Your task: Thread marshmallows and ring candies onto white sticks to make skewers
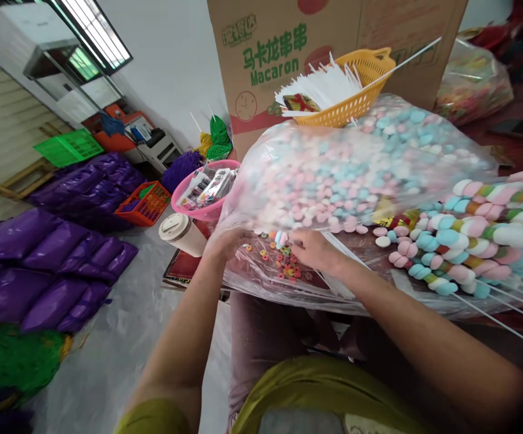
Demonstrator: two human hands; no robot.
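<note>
Pink-and-blue candy stack (pixel 282 240) between your hands, at fingertips of your right hand (pixel 318 249). Right fingers bent narrow; cannot tell if they pinch stack. Left hand (pixel 229 242) at near edge of marshmallow bag (pixel 320 181), grip hidden, cannot tell. Ring candies (pixel 287 265) loose between your forearms. Loaded skewers (pixel 473 229) piled to your right.

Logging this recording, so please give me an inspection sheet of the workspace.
Surface: wrinkled clear plastic sheeting
Job's things: marshmallow bag, loose ring candies, marshmallow skewers at right, white sticks in a yellow basket
Clutter: lidded cup and pink basket at left
Grips: left grip near the marshmallow bag; right grip beside a small marshmallow stack, hold unclear
Cables: nothing seen
Surroundings: purple packages piled at left, cardboard box behind
</note>
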